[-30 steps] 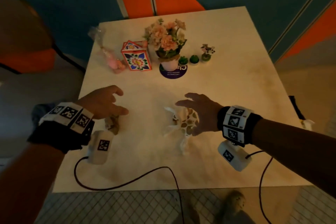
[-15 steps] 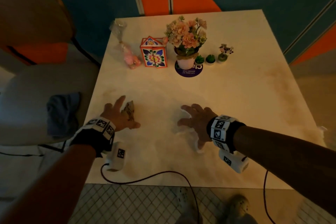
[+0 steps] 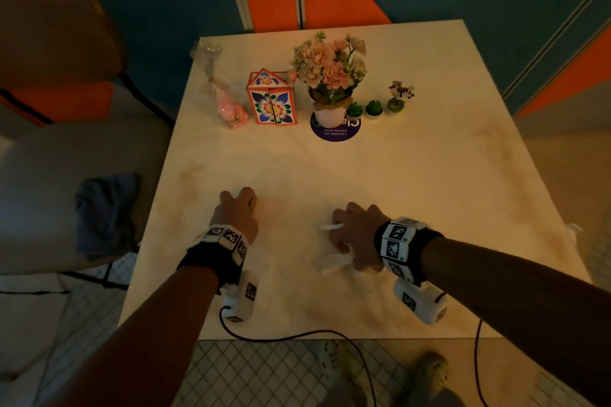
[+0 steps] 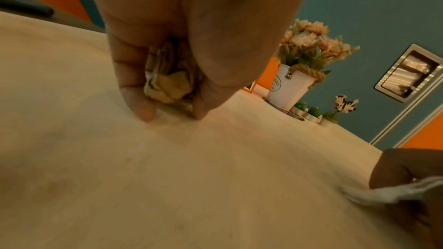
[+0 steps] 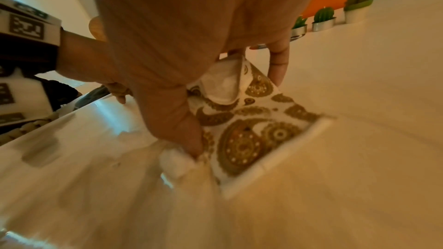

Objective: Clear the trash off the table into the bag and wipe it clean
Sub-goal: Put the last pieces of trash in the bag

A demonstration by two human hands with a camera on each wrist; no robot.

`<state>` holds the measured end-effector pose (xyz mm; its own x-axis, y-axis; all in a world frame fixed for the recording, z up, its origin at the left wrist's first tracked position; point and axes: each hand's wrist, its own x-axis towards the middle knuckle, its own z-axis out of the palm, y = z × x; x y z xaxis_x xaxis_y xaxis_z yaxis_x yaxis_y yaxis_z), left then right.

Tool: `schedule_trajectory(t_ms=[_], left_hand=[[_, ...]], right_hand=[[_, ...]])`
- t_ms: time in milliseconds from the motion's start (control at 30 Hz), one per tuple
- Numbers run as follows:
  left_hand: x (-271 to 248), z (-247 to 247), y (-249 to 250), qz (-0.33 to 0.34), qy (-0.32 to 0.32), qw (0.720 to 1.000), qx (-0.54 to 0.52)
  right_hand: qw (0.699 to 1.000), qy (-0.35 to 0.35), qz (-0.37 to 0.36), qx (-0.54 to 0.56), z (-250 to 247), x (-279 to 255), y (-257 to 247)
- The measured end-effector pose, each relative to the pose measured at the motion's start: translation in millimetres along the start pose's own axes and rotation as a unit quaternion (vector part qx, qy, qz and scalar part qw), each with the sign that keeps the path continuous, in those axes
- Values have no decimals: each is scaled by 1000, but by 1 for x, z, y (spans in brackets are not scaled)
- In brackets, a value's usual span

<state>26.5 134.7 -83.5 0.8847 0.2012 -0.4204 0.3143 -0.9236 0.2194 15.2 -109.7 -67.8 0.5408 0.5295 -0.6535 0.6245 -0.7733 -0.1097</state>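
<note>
Paisley napkin under right hand shows only wrist-side

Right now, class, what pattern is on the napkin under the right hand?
Brown-gold paisley on white napkin, clearest in the right wrist view.

Pale marbled surface. Crumpled wrapper sits on it between the left fingers; patterned napkin lies flat under the right fingers. Beyond both: candy bag, floral box, flower pot on a purple coaster, three mini plants.
</note>
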Motion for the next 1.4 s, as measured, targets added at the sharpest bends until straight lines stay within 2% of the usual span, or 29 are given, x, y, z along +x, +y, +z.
schedule_trajectory(t_ms=[167, 300, 433, 533, 633, 733, 833, 933, 1033, 1200, 1300, 1400], left_hand=[[2, 1, 6, 23, 8, 999, -41], [-5, -6, 5, -21, -42, 980, -195], [-17, -11, 5, -32, -33, 961, -272], [-27, -16, 1, -41, -18, 962, -268], [-38, -18, 0, -45, -30, 967, -249], [-52, -13, 12, -2, -54, 979, -198], [-67, 3, 37, 81, -64, 987, -121], [-76, 25, 72, 148, -91, 980, -100], [-72, 41, 98, 173, -102, 975, -89], [-64, 45, 100, 123, -74, 983, -115], [-61, 33, 82, 74, -31, 988, -130], [-58, 16, 56, 11, 21, 985, -171]], right_hand=[[1000, 14, 0, -21, 10, -2, -5], [999, 45, 17, 3, 12, -4, -2], [989, 83, 31, 118, 10, 0, 9], [961, 118, 76, 238, 5, -1, 18], [931, 168, 118, 300, -1, -9, 30], [919, 185, 143, 318, -6, -19, 45], [909, 190, 160, 335, -7, -27, 59], [888, 206, 179, 370, -3, -35, 72], [859, 229, 192, 416, 0, -44, 85], [847, 264, 197, 418, 2, -64, 105], [849, 270, 206, 404, 0, -77, 121], [847, 309, 194, 386, -5, -94, 136]])
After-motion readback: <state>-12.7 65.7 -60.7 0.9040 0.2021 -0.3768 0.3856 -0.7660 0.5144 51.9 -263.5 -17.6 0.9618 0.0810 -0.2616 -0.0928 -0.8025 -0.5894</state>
